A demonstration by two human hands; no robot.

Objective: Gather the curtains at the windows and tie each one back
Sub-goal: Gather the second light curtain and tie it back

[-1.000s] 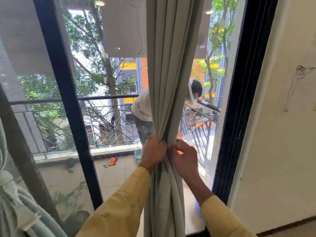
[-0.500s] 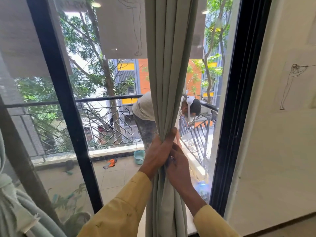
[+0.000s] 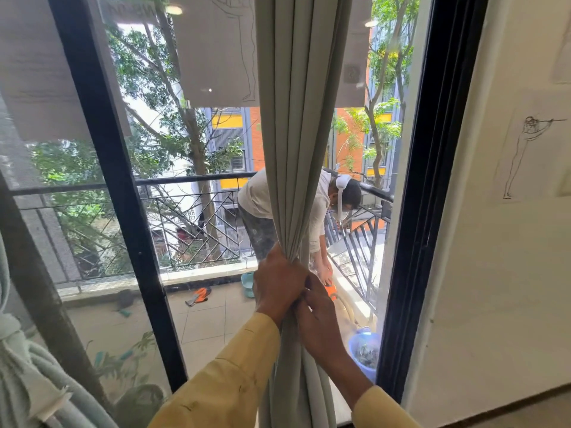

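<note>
Pale grey-green curtain (image 3: 296,118) hangs down the centre of the frame, in front of the window glass, btwn the black mullion (image 3: 108,180) at left and the black window frame (image 3: 432,180) at right. Its folds are bunched into a narrow waist at centre, a bit below mid-height, then drop out of view at the bottom edge.

Left hand (image 3: 279,282) grips that waist from the left side, fingers curled tight round the gathered folds, knuckles toward the camera. Right hand (image 3: 319,319) sits just below and to the right, touching the left hand; its fingers are bent in toward the bunch and seem to pinch the fabric, but the tips are hidden behind the left hand, so not certain. Both forearms come up from the bottom edge in yellow sleeves (image 3: 225,381).

Lower left corner: a second curtain (image 3: 27,381), lighter, bundled up.

Thru the glass: tiled balcony w/ a dark metal railing (image 3: 191,223), a person in a white top (image 3: 256,196) bent over behind the curtain, a teal bucket (image 3: 248,281) and an orange tool (image 3: 199,295) on the tiles, a blue basin (image 3: 364,350) at lower right by the frame. Trees and an orange-and-yellow bldg behind.

Right side of frame: cream wall w/ a line sketch of a figure (image 3: 525,149).
</note>
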